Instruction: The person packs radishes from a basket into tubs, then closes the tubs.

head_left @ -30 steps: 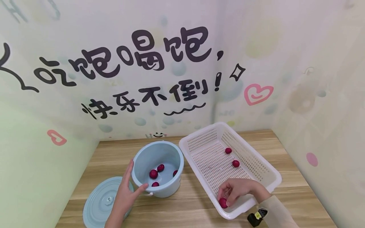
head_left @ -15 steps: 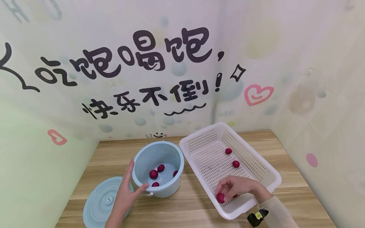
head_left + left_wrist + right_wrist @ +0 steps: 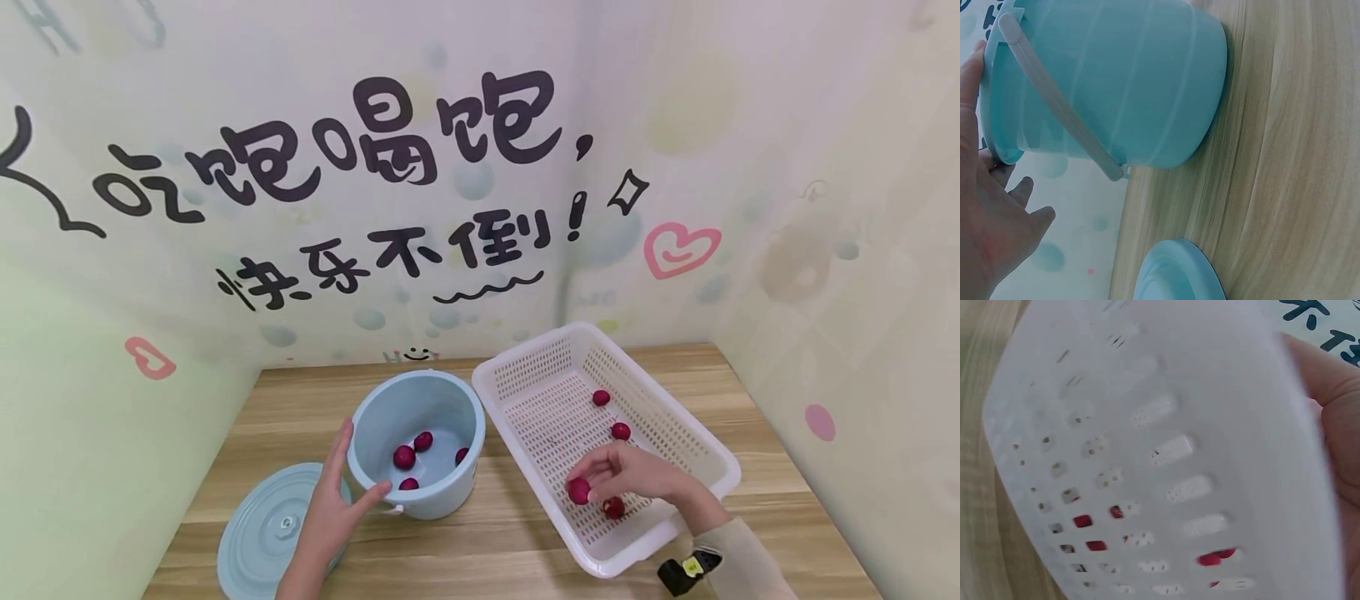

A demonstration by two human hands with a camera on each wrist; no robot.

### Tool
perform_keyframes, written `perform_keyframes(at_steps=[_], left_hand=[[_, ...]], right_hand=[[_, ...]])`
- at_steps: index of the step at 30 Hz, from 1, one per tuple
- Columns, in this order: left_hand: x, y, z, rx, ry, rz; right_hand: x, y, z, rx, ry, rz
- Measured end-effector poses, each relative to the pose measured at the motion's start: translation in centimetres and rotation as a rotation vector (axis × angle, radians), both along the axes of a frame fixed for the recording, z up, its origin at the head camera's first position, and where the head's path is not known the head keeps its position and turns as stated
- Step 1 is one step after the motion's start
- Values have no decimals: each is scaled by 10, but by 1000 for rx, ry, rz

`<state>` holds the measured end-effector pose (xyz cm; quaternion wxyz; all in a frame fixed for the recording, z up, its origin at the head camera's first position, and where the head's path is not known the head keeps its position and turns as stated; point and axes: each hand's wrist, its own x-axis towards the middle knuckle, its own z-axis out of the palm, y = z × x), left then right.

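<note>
My right hand (image 3: 628, 475) is over the near part of a white slotted plastic basket (image 3: 678, 417). Its fingertips and thumb pinch a small round red radish (image 3: 578, 491). Just below the hand another radish (image 3: 613, 507) lies on the basket floor, with two more farther back, one of them a radish (image 3: 620, 431) with a thin stem. My left hand (image 3: 336, 512) rests, thumb and fingers spread, against the rim of a light blue bucket (image 3: 446, 500). Several radishes (image 3: 404, 457) lie inside it. In the right wrist view the basket wall (image 3: 1241, 456) hides most of the hand.
A round blue lid (image 3: 258, 529) lies on the wooden table (image 3: 480, 567), partly behind my left forearm. The bucket's pale handle (image 3: 1060, 106) hangs down its side. Behind the table stands a wall (image 3: 480, 317) with black lettering; another wall is at the right.
My right hand has lifted the pinched radish from the basket's near corner and moved it away from me, uncovering another radish beneath. My left hand stays at the bucket.
</note>
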<state>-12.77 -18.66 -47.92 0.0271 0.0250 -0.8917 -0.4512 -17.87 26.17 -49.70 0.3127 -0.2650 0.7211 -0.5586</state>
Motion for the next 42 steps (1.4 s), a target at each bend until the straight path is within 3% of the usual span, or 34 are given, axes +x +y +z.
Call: perform_keyframes(at_steps=[8, 24, 42], left_hand=[[0, -1, 0, 5, 14, -7], [0, 0, 1, 14, -3, -2], [1, -2, -2, 2, 36, -18]], right_hand=[[-3, 0, 14, -24, 107, -27], [-18, -19, 50, -44, 171, -42], [-35, -67, 72, -75, 150, -129]])
